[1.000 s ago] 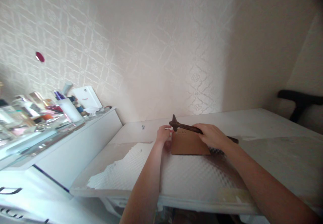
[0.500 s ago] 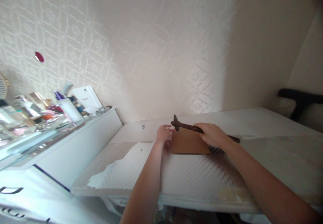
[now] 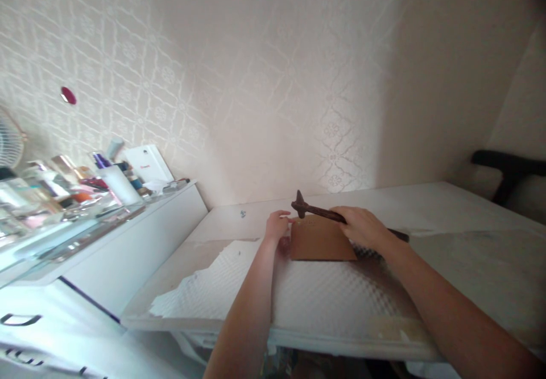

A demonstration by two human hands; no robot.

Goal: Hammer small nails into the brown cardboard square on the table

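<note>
Two hands at one flat brown sheet [image 3: 323, 241], smooth and rectangular. Our right hand [image 3: 362, 228] is closed around the shaft of a dark, rough, rust-coloured tool [image 3: 316, 212], its pointed head above the sheet's far left corner. Our left hand [image 3: 277, 226], fingers curled, touches the sheet's left edge; we cannot tell whether it grips. Beneath lies a white dimpled mat [image 3: 307, 293].

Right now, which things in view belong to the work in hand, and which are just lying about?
In hand: right hand gripping the dark tool; left hand at the left edge of the brown sheet; white textured mat under the sheet, on the table.
Lying about: bottles on the side cabinet; white box leaning at the wall; black chair.
</note>
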